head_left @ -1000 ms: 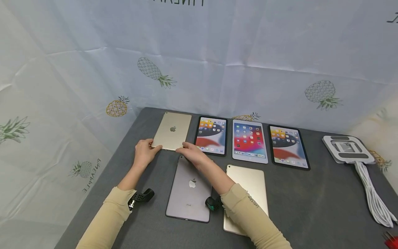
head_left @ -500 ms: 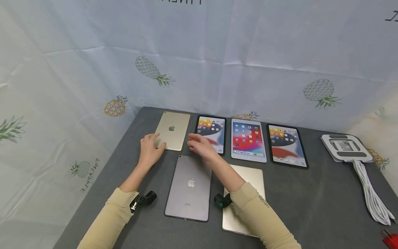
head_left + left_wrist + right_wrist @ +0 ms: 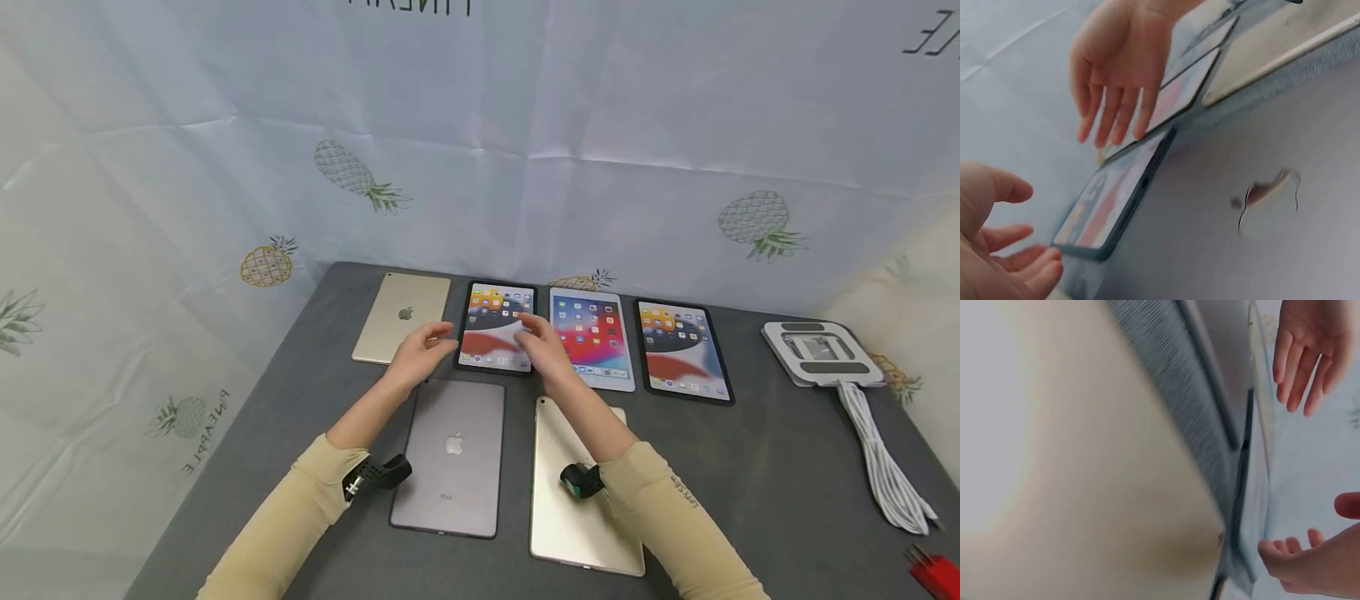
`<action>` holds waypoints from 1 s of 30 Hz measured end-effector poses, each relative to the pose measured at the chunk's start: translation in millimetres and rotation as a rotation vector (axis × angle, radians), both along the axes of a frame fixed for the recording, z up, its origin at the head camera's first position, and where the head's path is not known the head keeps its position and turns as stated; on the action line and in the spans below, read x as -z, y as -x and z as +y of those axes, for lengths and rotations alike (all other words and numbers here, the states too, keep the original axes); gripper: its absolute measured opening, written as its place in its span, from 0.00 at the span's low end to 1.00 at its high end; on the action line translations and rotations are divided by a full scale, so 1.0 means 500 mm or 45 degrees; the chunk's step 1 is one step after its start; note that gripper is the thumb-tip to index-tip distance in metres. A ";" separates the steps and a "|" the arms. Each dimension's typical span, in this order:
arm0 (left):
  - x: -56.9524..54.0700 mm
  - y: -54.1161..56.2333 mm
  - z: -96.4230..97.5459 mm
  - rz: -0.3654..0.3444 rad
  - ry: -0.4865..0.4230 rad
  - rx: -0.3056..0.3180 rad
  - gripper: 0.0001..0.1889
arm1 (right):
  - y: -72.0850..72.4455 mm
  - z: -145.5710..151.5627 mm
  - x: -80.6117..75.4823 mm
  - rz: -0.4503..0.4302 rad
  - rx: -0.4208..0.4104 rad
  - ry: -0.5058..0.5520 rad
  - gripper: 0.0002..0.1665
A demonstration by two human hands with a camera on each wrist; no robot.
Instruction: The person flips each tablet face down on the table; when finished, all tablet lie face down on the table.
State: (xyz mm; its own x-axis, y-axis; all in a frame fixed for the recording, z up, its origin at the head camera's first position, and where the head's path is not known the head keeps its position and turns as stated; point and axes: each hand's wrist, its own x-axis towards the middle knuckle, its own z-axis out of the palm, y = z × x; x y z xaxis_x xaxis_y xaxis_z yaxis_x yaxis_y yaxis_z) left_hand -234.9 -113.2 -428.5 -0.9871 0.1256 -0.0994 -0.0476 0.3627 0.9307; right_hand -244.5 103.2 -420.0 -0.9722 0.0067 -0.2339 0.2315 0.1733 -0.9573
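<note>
The left hand (image 3: 420, 356) and right hand (image 3: 546, 348) are hovering empty, fingers relaxed, flanking the leftmost black-framed rectangular tablet (image 3: 495, 327). It is lying screen-up on the grey cloth-covered bench (image 3: 757, 492).

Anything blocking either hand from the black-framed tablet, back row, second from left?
Nothing visible. In the head view, the left hand is by the tablet's left edge and the right hand by its right, with no object between.

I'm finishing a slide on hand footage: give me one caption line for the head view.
The left hand and right hand flank the leftmost lit tablet, one of six on a dark tabletop.
</note>
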 end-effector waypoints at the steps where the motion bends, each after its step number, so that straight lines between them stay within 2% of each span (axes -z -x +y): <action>1: 0.001 0.002 0.007 -0.034 -0.013 0.009 0.27 | -0.001 0.007 0.002 -0.017 0.004 0.000 0.30; 6: 0.009 0.008 0.030 -0.173 -0.057 0.049 0.32 | -0.009 0.028 0.009 -0.128 0.004 0.040 0.34; 10: 0.013 0.007 0.040 -0.220 -0.076 0.045 0.34 | -0.013 0.036 0.011 -0.166 0.014 0.161 0.37; 17: 0.021 0.006 0.049 -0.204 -0.075 0.033 0.32 | -0.011 0.047 0.014 -0.194 0.059 0.338 0.36; 30: 0.023 0.008 0.046 -0.157 -0.046 0.024 0.27 | -0.008 0.035 0.008 -0.233 0.176 0.405 0.37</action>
State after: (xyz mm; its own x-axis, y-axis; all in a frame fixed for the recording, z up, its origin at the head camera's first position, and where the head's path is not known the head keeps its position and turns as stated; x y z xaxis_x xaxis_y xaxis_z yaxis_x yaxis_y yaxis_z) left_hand -238.6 -90.2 -439.8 -0.9651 0.1499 -0.2147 -0.1556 0.3312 0.9306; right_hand -240.7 120.8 -423.8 -0.9091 0.0343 -0.4152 0.4041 -0.1702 -0.8988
